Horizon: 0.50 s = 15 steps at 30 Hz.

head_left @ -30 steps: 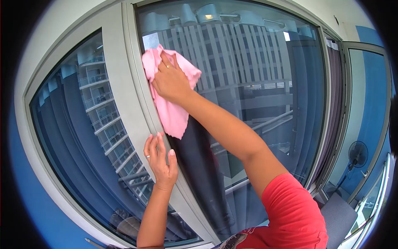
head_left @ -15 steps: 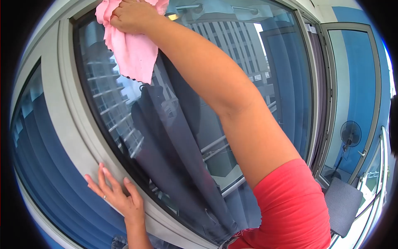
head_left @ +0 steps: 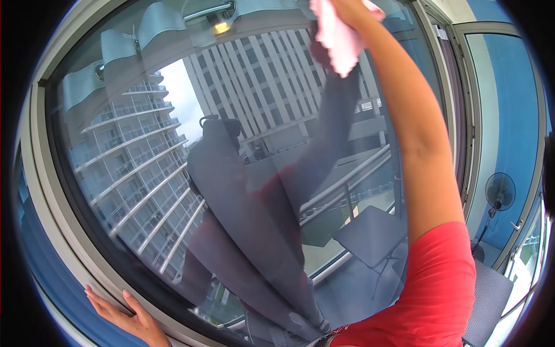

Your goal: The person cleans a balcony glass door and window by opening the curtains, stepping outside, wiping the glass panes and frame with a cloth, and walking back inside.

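My right hand, partly cut off by the top edge and blurred, presses a pink cloth with a scalloped edge against the upper right of a large window pane. The cloth hangs below the fingers. My right arm, in a red sleeve, stretches up in front of the glass. At the lower left, my left hand lies with fingers spread on the pale window frame, holding nothing. The glass reflects my body and buildings.
Right of the window is an open glass door with a blue curtain. A standing fan is near it. A dark woven chair stands at the lower right, beside a balcony railing.
My right hand has swept the pink cloth from the upper left of the pane to the upper right. My left hand has shifted down and left in view, and the view has turned.
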Motion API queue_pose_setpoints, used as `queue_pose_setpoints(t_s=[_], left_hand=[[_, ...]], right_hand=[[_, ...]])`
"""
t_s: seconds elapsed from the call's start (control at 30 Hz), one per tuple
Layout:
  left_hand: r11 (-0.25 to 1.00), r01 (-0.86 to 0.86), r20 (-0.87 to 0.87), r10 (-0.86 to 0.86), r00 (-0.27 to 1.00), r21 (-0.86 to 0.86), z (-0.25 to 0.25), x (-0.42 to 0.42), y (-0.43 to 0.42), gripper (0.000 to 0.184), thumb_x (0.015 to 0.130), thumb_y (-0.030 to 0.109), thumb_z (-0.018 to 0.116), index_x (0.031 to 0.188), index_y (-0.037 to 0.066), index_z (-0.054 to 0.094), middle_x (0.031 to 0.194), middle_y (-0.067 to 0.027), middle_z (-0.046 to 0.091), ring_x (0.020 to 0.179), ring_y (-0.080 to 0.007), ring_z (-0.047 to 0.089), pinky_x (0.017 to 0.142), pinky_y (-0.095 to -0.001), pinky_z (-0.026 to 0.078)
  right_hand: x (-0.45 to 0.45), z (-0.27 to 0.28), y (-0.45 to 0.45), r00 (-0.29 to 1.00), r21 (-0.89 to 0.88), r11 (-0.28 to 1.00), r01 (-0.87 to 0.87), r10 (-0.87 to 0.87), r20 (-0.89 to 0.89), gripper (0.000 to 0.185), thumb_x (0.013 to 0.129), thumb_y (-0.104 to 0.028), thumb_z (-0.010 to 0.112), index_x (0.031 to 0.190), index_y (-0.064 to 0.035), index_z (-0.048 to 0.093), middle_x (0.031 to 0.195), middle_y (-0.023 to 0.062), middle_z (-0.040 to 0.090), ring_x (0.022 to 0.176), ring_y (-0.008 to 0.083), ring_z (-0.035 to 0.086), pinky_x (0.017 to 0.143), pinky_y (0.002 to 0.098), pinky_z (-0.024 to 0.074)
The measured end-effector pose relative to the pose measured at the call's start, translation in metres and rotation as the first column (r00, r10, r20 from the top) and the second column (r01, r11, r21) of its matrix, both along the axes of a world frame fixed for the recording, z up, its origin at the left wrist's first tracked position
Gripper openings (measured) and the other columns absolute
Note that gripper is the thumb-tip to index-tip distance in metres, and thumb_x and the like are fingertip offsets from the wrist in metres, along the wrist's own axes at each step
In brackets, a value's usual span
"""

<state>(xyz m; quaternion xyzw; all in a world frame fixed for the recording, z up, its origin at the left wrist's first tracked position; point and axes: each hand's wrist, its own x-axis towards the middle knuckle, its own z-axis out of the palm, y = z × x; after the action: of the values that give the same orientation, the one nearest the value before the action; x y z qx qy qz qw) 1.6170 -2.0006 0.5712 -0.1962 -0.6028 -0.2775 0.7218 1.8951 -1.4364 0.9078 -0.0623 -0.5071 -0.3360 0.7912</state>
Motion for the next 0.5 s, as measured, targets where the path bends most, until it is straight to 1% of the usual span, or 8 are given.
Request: queue_pose_setpoints(t_s=[0.07,0.13,0.2,0.27,0.37,0.4,0.47,0.5], left_hand=[[0.998,-0.06,-0.012,0.059,0.998,-0.034,-0.002,0.0,-0.004,0.062,0.09,0.015,0.051,0.145,0.008,0.023,0.146,-0.0151,0.028,0.135,-0.0318,0.025,0.11,-0.044,0.02],[0.999,0.034,0.059,-0.033,0.998,-0.02,0.002,0.003,-0.003,0.069,0.087,0.013,0.054,0.146,0.009,0.018,0.147,-0.0154,0.023,0.137,-0.0332,0.022,0.111,-0.047,0.015],[0.996,0.086,0.052,-0.085,0.995,-0.007,0.004,0.009,0.002,0.067,0.087,0.01,0.054,0.145,0.008,0.02,0.146,-0.016,0.025,0.136,-0.0322,0.024,0.111,-0.0452,0.016],[0.978,0.208,0.026,-0.208,0.978,-0.016,0.005,0.008,0.001,0.067,0.085,0.006,0.054,0.145,0.006,0.022,0.145,-0.0173,0.028,0.135,-0.0313,0.026,0.11,-0.0434,0.015],[0.966,0.259,0.024,-0.259,0.966,-0.005,0.006,0.011,0.003,0.069,0.084,0.006,0.055,0.145,0.005,0.022,0.144,-0.0175,0.029,0.134,-0.0313,0.027,0.11,-0.0431,0.017],[0.971,0.239,0.021,-0.239,0.971,-0.011,0.006,0.011,0.003,0.071,0.083,0.005,0.055,0.145,0.006,0.021,0.143,-0.0173,0.03,0.134,-0.0314,0.028,0.109,-0.0429,0.017],[0.97,0.243,0.028,-0.243,0.97,0.009,0.005,0.011,0.003,0.071,0.083,0.004,0.055,0.145,0.006,0.021,0.143,-0.0173,0.03,0.134,-0.0315,0.028,0.109,-0.0431,0.018],[0.966,0.258,0.025,-0.258,0.966,0.016,0.006,0.012,0.004,0.071,0.083,0.004,0.055,0.145,0.007,0.021,0.143,-0.0172,0.03,0.134,-0.0315,0.028,0.109,-0.0433,0.018]], right_hand=[[0.042,-0.034,0.066,0.997,-0.129,0.989,-0.072,0.073,0.003,0.033,0.087,-0.021,0.043,0.114,-0.0052,0.055,0.12,0.0154,0.053,0.112,0.0329,0.048,0.092,0.0447,0.0369],[0.08,-0.069,0.133,0.993,-0.236,0.964,-0.121,0.121,-0.015,0.033,0.087,-0.022,0.042,0.112,-0.0062,0.056,0.116,0.0124,0.056,0.108,0.0284,0.053,0.088,0.0401,0.0409],[0.1,-0.095,0.167,0.993,-0.337,0.935,-0.115,0.106,-0.045,0.033,0.087,-0.023,0.041,0.111,-0.0072,0.057,0.113,0.0094,0.059,0.103,0.0238,0.057,0.083,0.0356,0.045],[0.097,-0.107,0.105,0.973,-0.586,0.795,0.156,-0.225,-0.046,0.032,0.081,-0.021,0.048,0.109,-0.0066,0.054,0.109,0.0091,0.057,0.105,0.0246,0.055,0.083,0.0353,0.045],[0.077,-0.09,0.105,0.796,-0.439,0.726,0.53,-0.604,-0.038,0.035,0.072,-0.017,0.057,0.104,-0.0049,0.052,0.105,0.0113,0.057,0.102,0.0265,0.055,0.081,0.0359,0.0467],[0.066,-0.08,0.074,0.801,-0.185,0.8,0.571,-0.592,-0.09,0.03,0.079,-0.017,0.05,0.106,-0.0047,0.053,0.107,0.0123,0.057,0.103,0.0276,0.055,0.083,0.0358,0.0457],[0.024,-0.046,0.01,0.816,-0.178,0.806,0.564,-0.577,-0.027,0.03,0.087,-0.02,0.043,0.111,-0.0054,0.055,0.112,0.0186,0.056,0.108,0.0323,0.052,0.09,0.0466,0.0384],[-0.005,-0.02,-0.013,0.822,-0.429,0.724,0.541,-0.563,0.086,0.033,0.088,-0.023,0.045,0.115,-0.0062,0.056,0.114,0.0238,0.055,0.113,0.0359,0.05,0.096,0.0575,0.0321]])
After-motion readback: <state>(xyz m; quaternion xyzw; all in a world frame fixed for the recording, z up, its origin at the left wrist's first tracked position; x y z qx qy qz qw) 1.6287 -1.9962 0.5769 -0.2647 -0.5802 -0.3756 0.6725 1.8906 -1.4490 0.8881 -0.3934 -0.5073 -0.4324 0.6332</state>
